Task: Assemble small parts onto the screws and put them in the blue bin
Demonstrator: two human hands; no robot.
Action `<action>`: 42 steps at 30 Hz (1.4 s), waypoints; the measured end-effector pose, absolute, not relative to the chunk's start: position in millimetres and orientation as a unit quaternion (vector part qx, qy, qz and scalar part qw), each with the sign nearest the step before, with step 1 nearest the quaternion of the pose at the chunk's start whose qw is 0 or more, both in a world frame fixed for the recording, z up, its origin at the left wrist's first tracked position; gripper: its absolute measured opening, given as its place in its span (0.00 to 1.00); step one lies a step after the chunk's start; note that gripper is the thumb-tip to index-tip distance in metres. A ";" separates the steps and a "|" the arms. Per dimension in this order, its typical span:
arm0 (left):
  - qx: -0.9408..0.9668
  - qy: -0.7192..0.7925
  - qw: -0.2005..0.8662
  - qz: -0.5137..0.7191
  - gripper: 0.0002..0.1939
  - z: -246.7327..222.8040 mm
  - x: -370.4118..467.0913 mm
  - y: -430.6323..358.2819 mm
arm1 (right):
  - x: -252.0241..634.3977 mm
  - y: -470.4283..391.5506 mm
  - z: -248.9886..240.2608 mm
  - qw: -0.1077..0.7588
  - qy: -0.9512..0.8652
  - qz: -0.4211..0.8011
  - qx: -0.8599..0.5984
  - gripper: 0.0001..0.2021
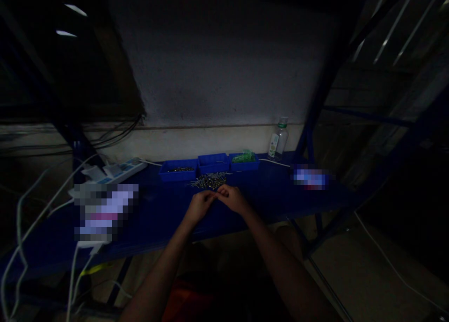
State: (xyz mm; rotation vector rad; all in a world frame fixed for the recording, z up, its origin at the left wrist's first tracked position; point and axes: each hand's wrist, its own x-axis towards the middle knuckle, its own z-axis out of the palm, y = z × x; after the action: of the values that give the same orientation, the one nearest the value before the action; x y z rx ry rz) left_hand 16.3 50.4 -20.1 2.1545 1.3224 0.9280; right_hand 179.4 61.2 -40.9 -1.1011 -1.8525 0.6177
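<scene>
My left hand point(201, 204) and my right hand point(231, 198) meet fingertip to fingertip over the front of the blue table point(157, 219). Both have their fingers pinched together; anything between them is too small and dark to make out. Just beyond the fingertips lies a loose pile of thin metal pieces point(209, 179), like screws or pins. Behind the pile stand three blue bins in a row. Small metal parts lie in the left bin point(177, 176), little shows in the middle bin point(213, 162), and the right bin point(252, 165) holds green, crinkled plastic.
A clear bottle point(278, 144) stands at the back right. A white power strip point(122, 170) with plugs and cables sits at the back left. Blurred-out items lie at left and right. Blue frame posts point(314, 106) rise at the sides, and a wall closes the back.
</scene>
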 end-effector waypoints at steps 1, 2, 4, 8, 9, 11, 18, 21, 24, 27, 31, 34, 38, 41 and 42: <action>0.777 0.481 0.219 0.342 0.15 -20.0 16.3 50.1 | 179.6 61.7 -41.1 0.436 -0.742 0.251 -0.442 0.07; 0.774 0.484 0.215 0.347 0.15 -19.8 16.2 49.8 | 179.8 62.0 -41.3 0.437 -0.742 0.253 -0.442 0.07; 0.769 0.487 0.207 0.359 0.15 -18.8 16.0 49.1 | 180.3 62.2 -41.4 0.435 -0.742 0.254 -0.443 0.07; 0.770 0.479 0.196 0.373 0.14 -15.8 16.0 46.6 | 180.8 60.9 -40.9 0.422 -0.753 0.251 -0.439 0.06; 0.772 0.476 0.194 0.374 0.13 -15.2 16.1 45.9 | 180.7 60.5 -40.9 0.418 -0.757 0.248 -0.436 0.06; 0.777 0.469 0.192 0.375 0.12 -14.7 16.5 44.9 | 180.4 60.1 -41.2 0.409 -0.769 0.238 -0.430 0.06; 0.783 0.460 0.175 0.379 0.13 -16.1 15.9 46.1 | 179.6 61.3 -42.2 0.412 -0.775 0.219 -0.427 0.06; 0.774 0.473 0.173 0.383 0.14 -17.6 14.5 48.2 | 179.4 61.8 -40.6 0.430 -0.762 0.231 -0.426 0.07; 0.778 0.474 0.181 0.370 0.14 -19.2 13.7 49.4 | 179.3 61.4 -38.8 0.439 -0.754 0.221 -0.437 0.07; 0.787 0.467 0.197 0.353 0.14 -19.7 14.2 49.6 | 179.2 60.6 -38.0 0.440 -0.749 0.214 -0.446 0.07; 0.792 0.461 0.213 0.339 0.15 -18.8 15.4 49.3 | 179.0 60.0 -37.4 0.441 -0.752 0.216 -0.440 0.07; 0.792 0.457 0.220 0.339 0.16 -18.1 16.0 48.4 | 179.4 59.2 -36.6 0.447 -0.751 0.213 -0.437 0.07; 0.789 0.454 0.225 0.348 0.15 -18.0 15.5 47.1 | 179.9 58.7 -36.6 0.458 -0.748 0.212 -0.432 0.07; 0.780 0.459 0.216 0.365 0.15 -18.5 14.3 47.3 | 179.9 59.4 -38.4 0.455 -0.744 0.214 -0.439 0.07; 0.778 0.461 0.212 0.370 0.15 -18.8 13.9 47.6 | 179.8 59.7 -39.2 0.448 -0.746 0.215 -0.443 0.06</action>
State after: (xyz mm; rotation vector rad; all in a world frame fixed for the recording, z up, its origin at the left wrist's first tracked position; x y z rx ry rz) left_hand 13.9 47.6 -18.8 2.1605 1.2799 1.0288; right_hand 179.8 59.7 -39.2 -1.0952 -1.8468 0.5331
